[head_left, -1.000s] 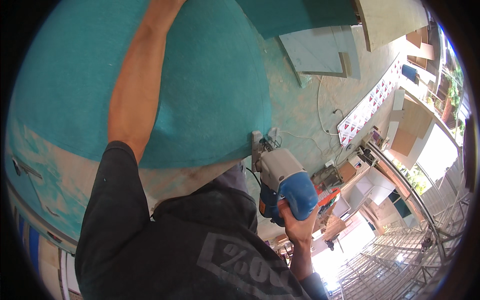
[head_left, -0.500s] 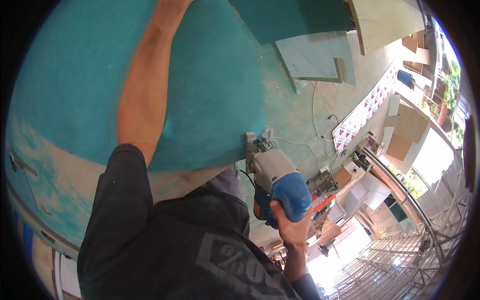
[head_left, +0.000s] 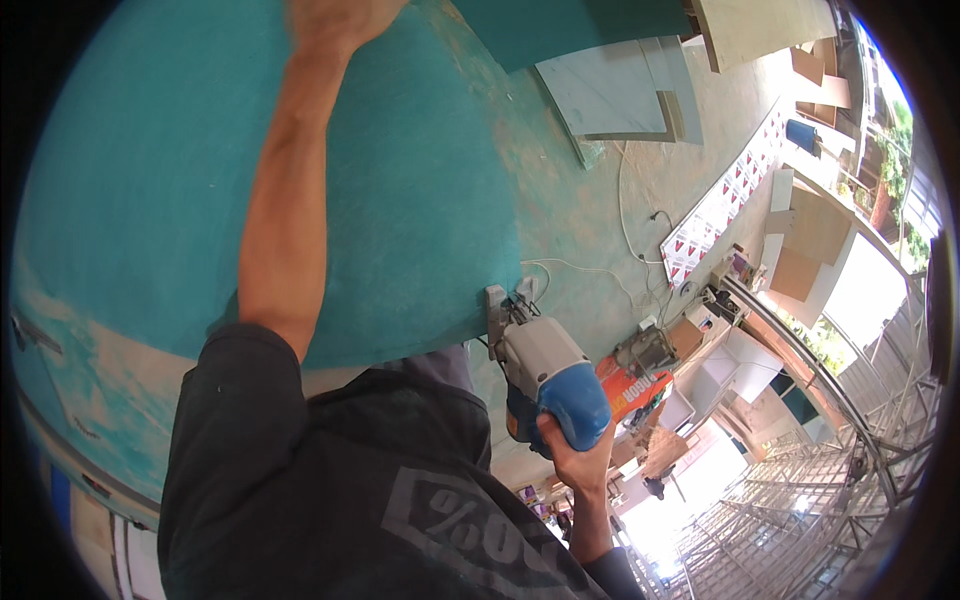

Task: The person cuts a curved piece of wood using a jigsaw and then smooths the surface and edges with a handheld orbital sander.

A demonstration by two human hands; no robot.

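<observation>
A jigsaw (head_left: 545, 350), grey at the front and blue at the rear, is gripped from behind by my right hand (head_left: 580, 455). Its metal shoe sits at the right edge of a large teal sheet (head_left: 420, 200); the blade cannot be made out. My left arm stretches across the sheet toward the far side. At the top rim, my left hand (head_left: 345, 18) is over the sheet, its fingers mostly cut off by the frame, so their shape is hidden.
Beyond the sheet, a pale cord (head_left: 622, 205) lies on the dusty floor. Pale panel offcuts (head_left: 610, 95) lie at the upper right, near a long patterned white strip (head_left: 725, 195). An orange-red box (head_left: 632, 385) is right of the jigsaw.
My left hand has come lower into view, and the sheet's near edge appears lower. The jigsaw, still in my right hand, appears slightly further left in the view.
</observation>
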